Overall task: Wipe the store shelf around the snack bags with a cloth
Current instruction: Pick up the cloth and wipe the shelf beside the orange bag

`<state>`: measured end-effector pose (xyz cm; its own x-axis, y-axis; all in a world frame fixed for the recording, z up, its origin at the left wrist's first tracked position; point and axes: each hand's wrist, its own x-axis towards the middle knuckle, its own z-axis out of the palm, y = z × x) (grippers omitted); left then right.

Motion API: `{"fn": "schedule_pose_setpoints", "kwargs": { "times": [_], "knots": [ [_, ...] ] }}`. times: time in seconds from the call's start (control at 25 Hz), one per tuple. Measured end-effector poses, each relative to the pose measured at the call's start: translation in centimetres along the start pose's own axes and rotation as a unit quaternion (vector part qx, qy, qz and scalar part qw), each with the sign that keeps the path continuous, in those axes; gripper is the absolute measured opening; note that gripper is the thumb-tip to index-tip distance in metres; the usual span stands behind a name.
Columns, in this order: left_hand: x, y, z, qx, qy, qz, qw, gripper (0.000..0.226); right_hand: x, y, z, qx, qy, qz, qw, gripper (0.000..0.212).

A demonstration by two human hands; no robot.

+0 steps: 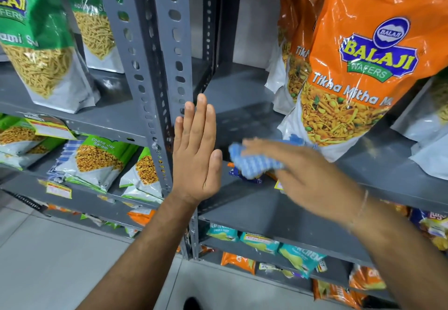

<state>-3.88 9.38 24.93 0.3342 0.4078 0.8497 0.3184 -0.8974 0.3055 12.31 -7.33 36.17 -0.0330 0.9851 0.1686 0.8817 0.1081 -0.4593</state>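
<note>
**Cloth at the shelf edge, beside the orange bag**

My right hand [298,171] is blurred, fingers curled over the blue checked cloth [252,163], which I hold bunched against the front of the grey shelf [242,106]. The cloth sits just left of the big orange snack bag [358,67], near its white bottom corner; I cannot tell if they touch. My left hand [196,154] is flat and fully open, fingers straight and together, gripping nothing, its little-finger side close to the slotted grey upright [150,67]; whether it rests on the post I cannot tell. Past that upright, green snack bags [36,43] stand on the neighbouring shelf. Smaller packets [97,161] lie on the lower shelves.
</note>
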Motion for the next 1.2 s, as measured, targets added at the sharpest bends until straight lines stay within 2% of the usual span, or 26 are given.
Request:
{"fn": "schedule_pose_setpoints", "kwargs": {
  "times": [0.08,0.12,0.24,0.48,0.64,0.76,0.84,1.0,1.08,1.2],
  "knots": [
    [0.1,0.3,0.1,-0.002,0.002,-0.006,1.000,0.066,3.2,-0.3,-0.5,-0.008,0.073,-0.005,0.997,0.068],
    [0.1,0.5,0.2,-0.003,0.006,-0.010,1.000,0.065,4.8,-0.5,-0.1,-0.010,0.078,-0.005,0.997,0.064],
    [0.1,0.8,0.3,-0.009,0.016,-0.019,1.000,0.065,6.6,-0.6,2.4,-0.015,0.018,0.001,1.000,0.049],
    [0.0,0.9,1.0,0.030,0.014,-0.014,0.999,0.066,-0.8,0.3,3.0,-0.028,0.052,0.009,0.998,0.063],
    [0.1,2.1,2.0,0.063,0.016,-0.043,0.997,0.065,-0.5,0.1,2.1,0.002,0.114,0.015,0.993,0.064],
    [0.0,2.1,2.2,0.057,0.018,-0.046,0.997,0.065,-0.1,-0.4,2.9,-0.034,0.088,0.025,0.995,0.062],
    [-0.1,1.8,1.9,0.058,0.016,-0.041,0.997,0.066,-1.8,-0.5,3.2,-0.021,0.086,0.028,0.996,0.062],
    [-0.1,4.2,2.3,0.047,-0.006,-0.031,0.998,0.068,-6.8,-0.2,1.0,0.031,0.188,0.095,0.977,0.060],
    [-0.4,7.1,3.5,0.033,-0.030,0.012,0.999,0.068,-9.0,0.5,-1.3,0.046,0.251,0.129,0.958,0.058],
    [-1.2,11.6,5.6,0.006,-0.066,0.094,0.993,0.068,-11.7,2.3,-5.9,0.001,0.333,0.178,0.926,0.045]
  ]
}}
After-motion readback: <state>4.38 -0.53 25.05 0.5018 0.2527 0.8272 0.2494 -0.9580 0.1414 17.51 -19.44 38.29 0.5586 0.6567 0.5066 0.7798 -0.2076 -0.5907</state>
